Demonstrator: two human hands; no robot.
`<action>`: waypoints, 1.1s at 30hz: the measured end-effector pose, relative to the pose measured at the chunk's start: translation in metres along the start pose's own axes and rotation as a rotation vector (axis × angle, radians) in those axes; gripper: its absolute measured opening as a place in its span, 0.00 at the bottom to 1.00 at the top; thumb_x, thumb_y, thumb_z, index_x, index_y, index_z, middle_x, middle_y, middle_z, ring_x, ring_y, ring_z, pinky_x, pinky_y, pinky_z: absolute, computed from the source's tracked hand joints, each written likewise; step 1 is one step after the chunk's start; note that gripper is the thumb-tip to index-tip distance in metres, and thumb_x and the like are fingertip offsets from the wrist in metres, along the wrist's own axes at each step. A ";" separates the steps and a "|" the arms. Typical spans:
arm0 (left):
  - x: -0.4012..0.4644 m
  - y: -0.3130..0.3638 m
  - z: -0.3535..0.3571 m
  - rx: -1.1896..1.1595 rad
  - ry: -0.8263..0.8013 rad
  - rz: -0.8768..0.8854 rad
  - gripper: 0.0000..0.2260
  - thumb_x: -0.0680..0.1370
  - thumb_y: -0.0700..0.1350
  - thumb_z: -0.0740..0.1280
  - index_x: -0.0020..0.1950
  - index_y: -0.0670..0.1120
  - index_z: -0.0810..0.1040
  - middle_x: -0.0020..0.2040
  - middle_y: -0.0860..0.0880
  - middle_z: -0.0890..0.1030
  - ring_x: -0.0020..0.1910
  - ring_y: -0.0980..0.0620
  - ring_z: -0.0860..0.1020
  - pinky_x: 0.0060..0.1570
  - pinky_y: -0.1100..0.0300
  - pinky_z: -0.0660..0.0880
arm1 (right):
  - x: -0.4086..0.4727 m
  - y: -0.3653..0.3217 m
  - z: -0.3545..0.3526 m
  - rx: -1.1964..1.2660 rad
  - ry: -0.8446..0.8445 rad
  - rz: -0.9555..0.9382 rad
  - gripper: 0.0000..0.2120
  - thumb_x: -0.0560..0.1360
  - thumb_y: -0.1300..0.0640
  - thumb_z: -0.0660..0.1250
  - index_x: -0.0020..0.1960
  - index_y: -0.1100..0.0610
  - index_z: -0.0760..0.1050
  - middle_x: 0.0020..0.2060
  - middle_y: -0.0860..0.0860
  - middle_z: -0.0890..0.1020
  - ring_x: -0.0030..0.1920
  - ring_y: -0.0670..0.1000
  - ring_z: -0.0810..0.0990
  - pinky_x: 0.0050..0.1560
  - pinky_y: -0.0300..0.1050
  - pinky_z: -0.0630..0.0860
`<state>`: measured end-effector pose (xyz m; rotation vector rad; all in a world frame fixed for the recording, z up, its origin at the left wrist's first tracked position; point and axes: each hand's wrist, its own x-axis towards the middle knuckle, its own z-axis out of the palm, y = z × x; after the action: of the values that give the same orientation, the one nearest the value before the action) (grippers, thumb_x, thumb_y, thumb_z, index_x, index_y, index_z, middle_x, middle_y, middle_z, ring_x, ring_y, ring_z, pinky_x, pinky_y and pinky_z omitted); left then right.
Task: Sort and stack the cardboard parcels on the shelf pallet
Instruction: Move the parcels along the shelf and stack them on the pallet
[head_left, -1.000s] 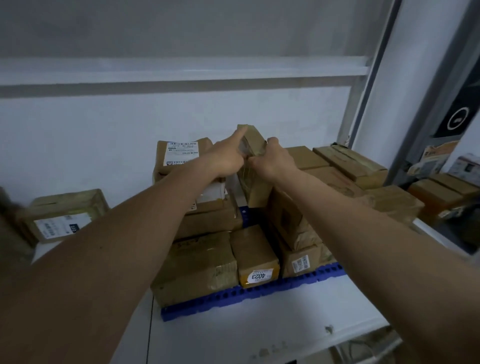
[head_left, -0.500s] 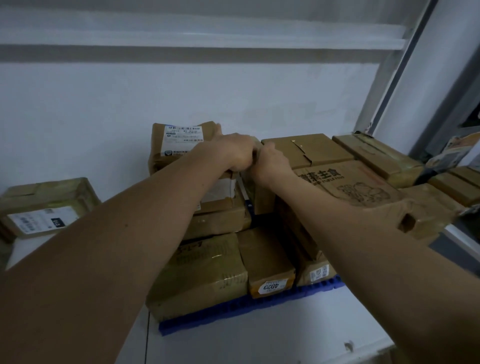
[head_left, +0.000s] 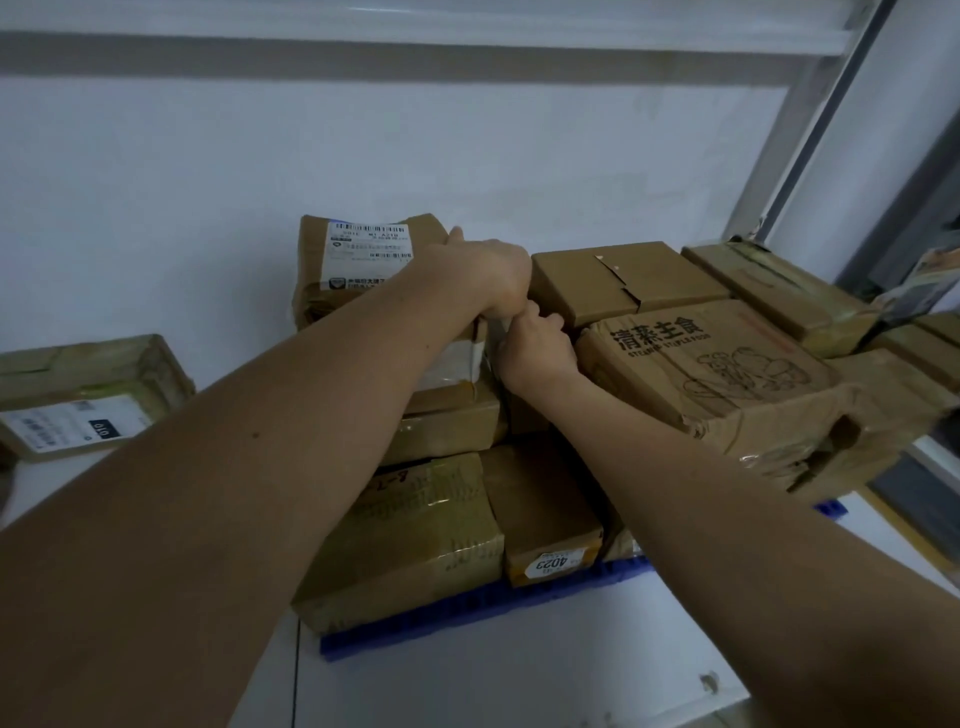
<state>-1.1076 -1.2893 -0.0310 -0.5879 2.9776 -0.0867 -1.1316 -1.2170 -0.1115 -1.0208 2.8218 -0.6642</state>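
Brown cardboard parcels are stacked on a blue pallet (head_left: 467, 608) on the white shelf (head_left: 519, 670). A small parcel (head_left: 522, 415) stands wedged in the gap between the left stack and the right stack, mostly hidden by my hands. My left hand (head_left: 488, 275) grips its top from above, next to a parcel with a white label (head_left: 363, 249). My right hand (head_left: 535, 348) holds its near side with curled fingers, beside a printed box (head_left: 701, 374). A plain box (head_left: 618, 280) lies just behind.
In the front row a large taped parcel (head_left: 415, 535) and a parcel marked 4023 (head_left: 545, 514) lie under my arms. One lone parcel (head_left: 88, 395) lies at the far left. More parcels (head_left: 779, 291) fill the right by the shelf post (head_left: 810, 130).
Both hands have lowered the small parcel from above the stacks down into the gap between them. The view has moved closer and a little to the left.
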 end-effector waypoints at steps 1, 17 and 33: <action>0.000 -0.001 0.001 0.000 0.017 0.012 0.08 0.78 0.39 0.59 0.43 0.45 0.77 0.45 0.47 0.78 0.53 0.47 0.75 0.73 0.42 0.48 | -0.001 0.000 0.003 0.006 -0.005 0.019 0.23 0.78 0.59 0.62 0.69 0.63 0.59 0.62 0.64 0.68 0.59 0.62 0.73 0.53 0.50 0.73; -0.009 -0.001 0.002 -0.017 0.078 0.036 0.16 0.75 0.35 0.58 0.59 0.45 0.78 0.59 0.46 0.79 0.58 0.47 0.74 0.74 0.46 0.49 | -0.017 0.008 0.015 -0.616 0.037 -0.190 0.17 0.80 0.57 0.53 0.64 0.64 0.70 0.61 0.62 0.71 0.60 0.61 0.70 0.59 0.53 0.70; -0.018 -0.004 0.006 -0.035 0.152 0.034 0.13 0.79 0.40 0.59 0.61 0.44 0.76 0.59 0.46 0.79 0.61 0.47 0.74 0.74 0.48 0.48 | -0.026 0.010 0.017 -0.437 -0.149 -0.178 0.22 0.77 0.62 0.63 0.69 0.60 0.62 0.65 0.63 0.66 0.61 0.64 0.70 0.56 0.52 0.74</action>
<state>-1.0889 -1.2868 -0.0352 -0.5581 3.1414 -0.0802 -1.1135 -1.1999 -0.1328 -1.3303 2.8236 0.0329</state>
